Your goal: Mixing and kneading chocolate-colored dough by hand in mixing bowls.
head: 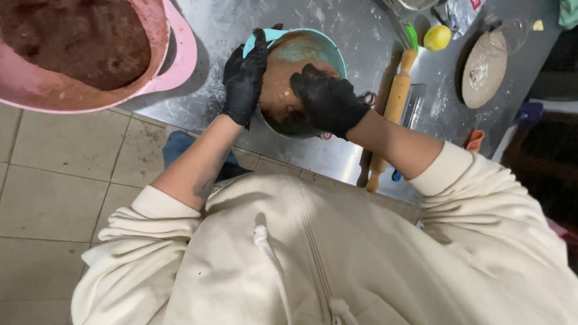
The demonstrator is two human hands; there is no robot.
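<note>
A teal bowl [332, 53] stands near the front edge of a floured steel worktop [337, 24]. Brown dough [280, 84] fills it. My left hand [244, 78], in a black glove, grips the bowl's left rim, with a small light-blue scraper [250, 43] under its fingertips. My right hand [328, 99], also in a black glove, is curled down into the dough inside the bowl. Dough smears both gloves. My cream hooded sweatshirt fills the lower part of the view.
A big pink tub [180, 57] of dark brown mix sits at the left. A wooden rolling pin [394, 105] lies right of the bowl, a lemon [437, 37] and a round wooden board [484, 69] beyond it. Tiled floor lies below.
</note>
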